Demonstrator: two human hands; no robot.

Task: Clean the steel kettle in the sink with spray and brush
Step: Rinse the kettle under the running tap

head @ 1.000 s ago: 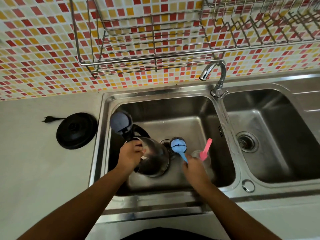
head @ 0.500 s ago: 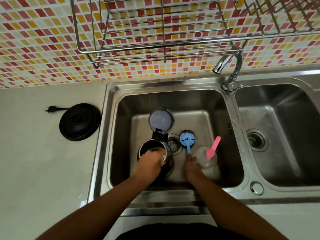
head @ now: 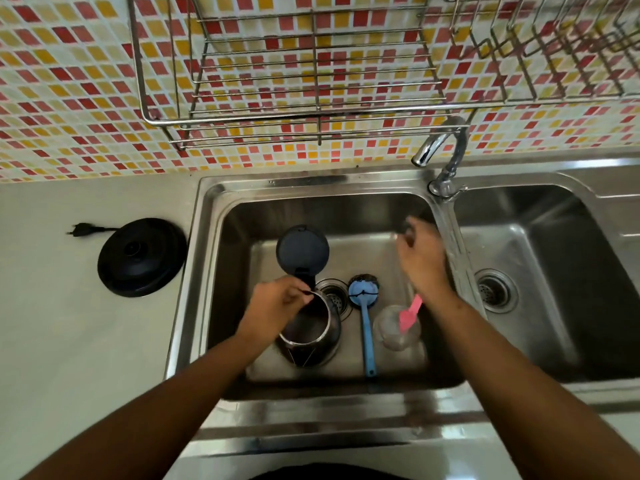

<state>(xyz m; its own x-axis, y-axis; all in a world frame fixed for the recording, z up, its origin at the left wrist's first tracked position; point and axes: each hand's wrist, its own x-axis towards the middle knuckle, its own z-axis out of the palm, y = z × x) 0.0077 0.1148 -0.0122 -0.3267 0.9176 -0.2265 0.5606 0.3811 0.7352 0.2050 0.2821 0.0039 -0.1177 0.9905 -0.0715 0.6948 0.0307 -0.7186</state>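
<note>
Steel kettle (head: pixel 311 337) is standing, lid (head: pixel 302 249) open, in left sink basin (head: pixel 346 216). Left grip (head: pixel 277 303) is pinching its rim near the hinge. Right grip (head: pixel 420 258) is hovering above the basin, fingers loosely spread, holding nothing. Blue brush (head: pixel 364 313) and spray bottle (head: pixel 393 332) are resting just right of kettle.

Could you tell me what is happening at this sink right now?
A person's left hand grips the rim of the open-lidded steel kettle in the left sink basin. Their right hand hovers empty near the chrome tap. The blue long-handled brush and the clear spray bottle with a pink trigger lie beside the kettle, untouched.
</note>
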